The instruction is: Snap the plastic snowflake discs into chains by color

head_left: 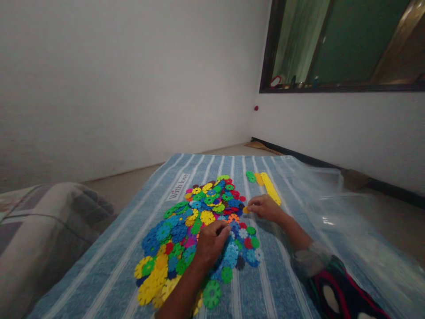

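A heap of interlocking plastic discs [207, 217] with notched rims, in many colours, covers the middle of the striped cloth. My left hand [212, 241] rests over the heap, its fingers curled together; whatever lies between them is hidden. At the heap's right edge my right hand [265, 207] pinches an orange disc [246, 210] between thumb and fingers. Beyond that hand lie a row of overlapping yellow discs [271, 189], a short orange row [258, 178] and a small green group [250, 177].
Blue and white striped cloth [126, 270] spreads under everything. Clear plastic containers [345, 208] stand at the right. A fabric-covered piece of furniture [49, 239] is at the left. Walls and a dark-framed window [345, 88] stand behind.
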The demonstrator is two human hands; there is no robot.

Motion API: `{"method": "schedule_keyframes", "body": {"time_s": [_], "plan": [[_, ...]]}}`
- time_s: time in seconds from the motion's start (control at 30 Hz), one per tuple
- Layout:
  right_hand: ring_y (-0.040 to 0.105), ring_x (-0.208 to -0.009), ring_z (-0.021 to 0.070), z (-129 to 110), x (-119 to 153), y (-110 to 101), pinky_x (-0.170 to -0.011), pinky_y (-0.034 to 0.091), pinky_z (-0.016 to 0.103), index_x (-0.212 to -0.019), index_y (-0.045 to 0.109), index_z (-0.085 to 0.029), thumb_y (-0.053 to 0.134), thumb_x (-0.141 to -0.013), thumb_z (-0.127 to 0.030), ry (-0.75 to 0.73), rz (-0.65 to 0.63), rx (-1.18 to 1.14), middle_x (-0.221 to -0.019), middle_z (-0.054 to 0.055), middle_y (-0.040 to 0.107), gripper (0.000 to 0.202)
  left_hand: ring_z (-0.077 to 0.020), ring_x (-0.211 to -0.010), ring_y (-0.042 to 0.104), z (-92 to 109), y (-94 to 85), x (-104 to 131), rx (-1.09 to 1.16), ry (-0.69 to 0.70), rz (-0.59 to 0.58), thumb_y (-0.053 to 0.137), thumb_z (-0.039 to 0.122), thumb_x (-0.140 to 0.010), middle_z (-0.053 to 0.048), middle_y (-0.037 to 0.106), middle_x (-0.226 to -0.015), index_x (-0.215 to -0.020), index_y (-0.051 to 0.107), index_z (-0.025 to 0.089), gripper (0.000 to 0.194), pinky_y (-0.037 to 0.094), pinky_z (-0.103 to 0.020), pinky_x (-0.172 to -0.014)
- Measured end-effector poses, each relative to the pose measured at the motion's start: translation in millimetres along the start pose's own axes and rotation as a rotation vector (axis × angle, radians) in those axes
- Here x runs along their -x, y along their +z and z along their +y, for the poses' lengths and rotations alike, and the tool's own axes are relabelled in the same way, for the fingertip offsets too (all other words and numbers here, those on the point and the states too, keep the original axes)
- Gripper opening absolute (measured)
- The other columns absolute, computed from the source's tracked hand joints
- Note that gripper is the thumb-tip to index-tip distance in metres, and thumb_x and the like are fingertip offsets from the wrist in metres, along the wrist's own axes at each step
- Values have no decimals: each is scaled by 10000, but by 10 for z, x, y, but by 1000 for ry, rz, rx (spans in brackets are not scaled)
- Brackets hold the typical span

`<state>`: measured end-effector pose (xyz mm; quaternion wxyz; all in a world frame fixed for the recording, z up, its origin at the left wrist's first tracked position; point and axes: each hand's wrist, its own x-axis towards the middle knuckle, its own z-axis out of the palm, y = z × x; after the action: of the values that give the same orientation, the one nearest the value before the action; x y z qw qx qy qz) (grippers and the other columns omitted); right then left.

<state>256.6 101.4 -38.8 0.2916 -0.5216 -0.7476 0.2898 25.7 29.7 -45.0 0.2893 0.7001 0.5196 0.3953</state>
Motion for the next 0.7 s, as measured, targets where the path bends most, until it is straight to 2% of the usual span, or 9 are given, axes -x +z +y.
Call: {"method": "schedule_keyframes", "body": {"time_s": [0.07,0.13,0.23,0.43,0.7], "plan": [[617,-611,140,180,-201,-267,-582,415,213,-760,753,-170,591,-792,-260,72,122,245,-617,19,686,188,-135,-588,523,-1,-23,-4,-12,-1,34,498,372,-802,11,578,-594,-629,635,177,295,384,-245,-588],[659,-807,172,352,-400,-498,-669,434,218,-827,773,-202,591,-814,-273,174,190,474,-850,44,748,196,-133,-570,513,-11,-35,-4,-27,-3,46,495,371,-805,15,558,-565,-597,614,181,306,381,-245,-579],[655,-949,191,537,-644,-702,-739,437,227,-994,764,-231,566,-855,-297,273,168,684,-1059,61,733,251,-138,-580,520,-40,-33,0,-63,-8,36,483,369,-808,8,560,-565,-582,592,186,311,382,-247,-578],[653,-962,198,664,-895,-719,-726,425,229,-967,765,-232,593,-833,-274,302,98,741,-1049,73,731,222,-142,-601,543,-64,-26,8,-141,4,6,437,360,-829,-6,582,-604,-605,590,187,322,391,-253,-608],[657,-954,196,734,-979,-741,-700,416,224,-994,762,-212,609,-806,-255,336,35,771,-1045,86,728,246,-149,-611,563,-81,-18,24,-151,-5,-3,442,357,-840,-17,625,-639,-640,615,192,312,416,-257,-633]]}}
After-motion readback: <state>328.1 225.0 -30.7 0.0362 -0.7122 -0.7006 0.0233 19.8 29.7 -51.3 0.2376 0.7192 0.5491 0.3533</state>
